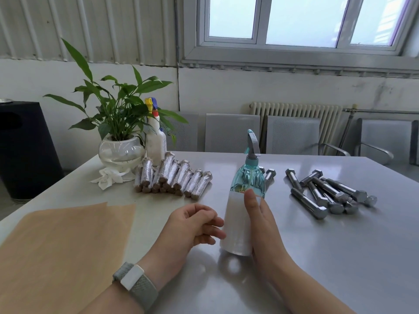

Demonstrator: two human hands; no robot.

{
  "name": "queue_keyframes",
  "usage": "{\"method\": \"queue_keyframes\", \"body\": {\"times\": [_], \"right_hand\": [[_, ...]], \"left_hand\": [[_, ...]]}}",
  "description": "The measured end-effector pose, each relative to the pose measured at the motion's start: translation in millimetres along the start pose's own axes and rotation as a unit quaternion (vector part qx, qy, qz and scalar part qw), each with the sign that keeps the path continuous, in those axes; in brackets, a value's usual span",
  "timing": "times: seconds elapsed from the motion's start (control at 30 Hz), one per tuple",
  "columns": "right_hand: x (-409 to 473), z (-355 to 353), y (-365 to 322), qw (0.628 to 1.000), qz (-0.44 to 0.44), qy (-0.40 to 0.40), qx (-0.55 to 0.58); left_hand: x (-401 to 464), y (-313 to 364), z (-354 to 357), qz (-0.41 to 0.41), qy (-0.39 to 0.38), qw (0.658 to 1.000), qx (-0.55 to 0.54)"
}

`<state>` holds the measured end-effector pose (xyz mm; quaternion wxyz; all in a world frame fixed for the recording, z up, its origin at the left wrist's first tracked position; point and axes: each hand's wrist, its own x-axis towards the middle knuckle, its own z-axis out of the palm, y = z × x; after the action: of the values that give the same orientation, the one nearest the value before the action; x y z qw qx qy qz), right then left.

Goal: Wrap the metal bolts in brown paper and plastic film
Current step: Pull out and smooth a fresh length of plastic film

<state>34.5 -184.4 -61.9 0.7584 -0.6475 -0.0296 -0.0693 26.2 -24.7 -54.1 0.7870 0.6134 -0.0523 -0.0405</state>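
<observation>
I had a single wide-angle view, worn on the person's head, looking forward and down across the table (317, 257). It sat close over both forearms, facing the far wall's window (301, 21), with no second view.

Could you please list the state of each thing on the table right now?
Film roll: upright, held by right hand.
Left hand: fingertips at the roll's side.
Bare bolts: unwrapped, loose pile.
Wrapped bolts: finished, stacked.
Brown paper: flat, unused.
Spray bottle: upright behind roll.
</observation>
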Motion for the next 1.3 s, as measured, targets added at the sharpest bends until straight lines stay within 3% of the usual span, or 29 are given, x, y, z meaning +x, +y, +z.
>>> {"method": "queue_keyframes", "body": {"times": [0.2, 0.5, 0.63, 0.73, 0.87, 1.03, 1.3], "right_hand": [[-1, 1, 0, 1.0, 0.006, -0.006, 0.024], [-3, 4, -4, 0.997, 0.003, -0.038, 0.069], [-4, 1, -5, 0.996, 0.009, -0.048, 0.07], [-6, 2, -6, 0.998, 0.006, -0.035, 0.045], [-6, 3, -4, 0.999, -0.047, -0.011, -0.015], [-8, 4, -2, 0.991, -0.108, -0.009, -0.081], [-8, 4, -1, 0.991, -0.101, -0.004, -0.088]], "left_hand": [[-2, -2, 0, 0.026, -0.03, 0.994, 0.099], [0, -5, 2, 0.019, -0.034, 0.999, 0.027], [-2, 1, 0, 0.049, 0.004, 0.998, 0.045], [-5, 4, -3, 0.115, 0.053, 0.969, 0.211], [-11, 4, -1, 0.201, 0.028, 0.901, 0.382], [-15, 5, 3, 0.227, 0.031, 0.873, 0.431], [-14, 5, 3, 0.241, 0.044, 0.856, 0.455]]}}
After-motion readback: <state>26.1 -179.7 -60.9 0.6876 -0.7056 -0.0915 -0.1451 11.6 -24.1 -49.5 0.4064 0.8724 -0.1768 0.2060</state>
